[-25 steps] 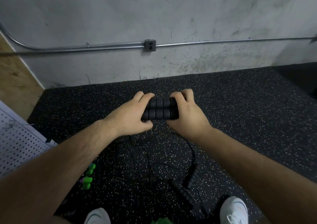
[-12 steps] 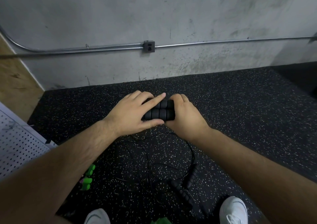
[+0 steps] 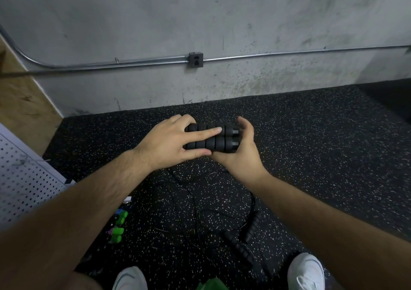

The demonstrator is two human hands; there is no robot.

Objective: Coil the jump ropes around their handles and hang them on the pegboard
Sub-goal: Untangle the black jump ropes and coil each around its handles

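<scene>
Shoes first: white shoes (image 3: pixel 305 272) at the bottom edge on the speckled floor mat (image 3: pixel 322 156). Just ahead a spare black jump rope (image 3: pixel 246 238) lies loose, its thin cord looping over the mat. Green handles (image 3: pixel 119 227) sit to its left, near the pegboard (image 3: pixel 24 178). Higher up, the left hand (image 3: pixel 171 143) clamps the paired black handles (image 3: pixel 213 139), thumb beneath, index finger laid along the seam. The right hand (image 3: pixel 240 149) cradles their right ends from below, fingers loosely curved and just off the caps. Beyond are the concrete wall (image 3: pixel 200 11) and an outlet box (image 3: pixel 196 59).
</scene>
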